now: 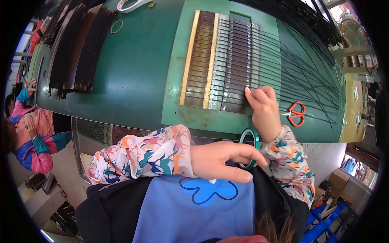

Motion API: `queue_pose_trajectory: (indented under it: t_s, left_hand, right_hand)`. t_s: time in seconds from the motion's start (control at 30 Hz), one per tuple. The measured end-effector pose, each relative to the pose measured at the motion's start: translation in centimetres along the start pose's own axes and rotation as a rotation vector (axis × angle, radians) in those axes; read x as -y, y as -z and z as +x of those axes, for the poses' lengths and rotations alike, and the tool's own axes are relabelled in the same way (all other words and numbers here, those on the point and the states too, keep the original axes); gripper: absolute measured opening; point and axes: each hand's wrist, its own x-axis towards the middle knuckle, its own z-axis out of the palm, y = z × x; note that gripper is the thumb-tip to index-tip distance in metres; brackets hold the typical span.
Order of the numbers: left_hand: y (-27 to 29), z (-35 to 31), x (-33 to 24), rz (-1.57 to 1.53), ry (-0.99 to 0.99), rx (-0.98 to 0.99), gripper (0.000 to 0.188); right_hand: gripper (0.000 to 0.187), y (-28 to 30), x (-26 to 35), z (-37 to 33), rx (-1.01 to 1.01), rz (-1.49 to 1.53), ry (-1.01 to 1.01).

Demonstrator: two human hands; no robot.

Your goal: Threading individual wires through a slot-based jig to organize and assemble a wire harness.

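Note:
A row of flat dark strips with thin black wires running off to the right lies on a light green board. Two gold-coloured bars and a clear band cross the dark strips. My right hand is at their near right corner, fingers curled, one fingertip pressing the edge; anything pinched there is hidden. In front of the table edge my left hand has its fingers at a roll of green tape, apparently holding it, thumb apart. Red-handled scissors lie right of my right hand.
Stacks of dark slotted strips stand at the table's left. A rubber band and a white tape roll lie toward the back. A bundle of black wires fills the far right. Another person sits at the left.

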Motion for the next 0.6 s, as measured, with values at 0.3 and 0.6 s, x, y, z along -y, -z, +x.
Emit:
queue_pose_trajectory:
  t_s: [0.3, 0.6]
  left_hand:
    - [0.4, -0.2, -0.6, -0.017, 0.05, -0.016, 0.05]
    - [0.2, 0.2, -0.7, -0.051, 0.038, -0.163, 0.052]
  right_hand:
    - [0.047, 1.0, 1.2, -1.5, 0.075, 0.083, -0.064]
    - [0.047, 2.0, 3.3, -3.1, 0.095, 0.048, -0.109]
